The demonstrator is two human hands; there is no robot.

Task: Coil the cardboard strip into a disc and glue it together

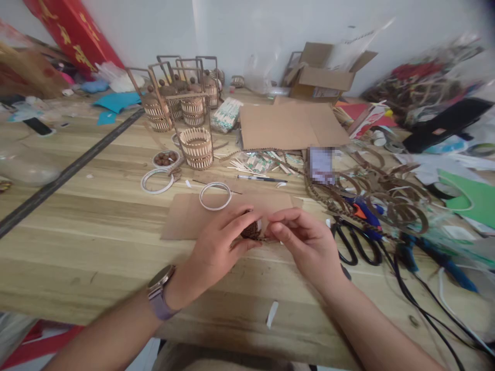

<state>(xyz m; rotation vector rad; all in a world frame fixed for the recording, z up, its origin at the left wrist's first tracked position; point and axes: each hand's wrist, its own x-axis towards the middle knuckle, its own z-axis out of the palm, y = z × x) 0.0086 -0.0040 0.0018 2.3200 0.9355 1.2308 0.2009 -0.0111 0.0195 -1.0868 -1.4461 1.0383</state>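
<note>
Brown piece [251, 231] sitting in curled left fingers [240, 222] over cardboard [181, 216]; right fingers [299, 217] nearly pinching, hold unclear; behind cardboard, basket [198, 156] lacking top, others [192, 111] wearing tops.

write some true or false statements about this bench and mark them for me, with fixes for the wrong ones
The left hand holds a small dark brown piece. True.

The scissors are in the right hand. False: the scissors lie on the table, to the right of the right hand.

A watch is worn on the left wrist. True.

The dish of brown balls stands to the right of the open basket. False: the dish of brown balls is left of the open basket.
</note>
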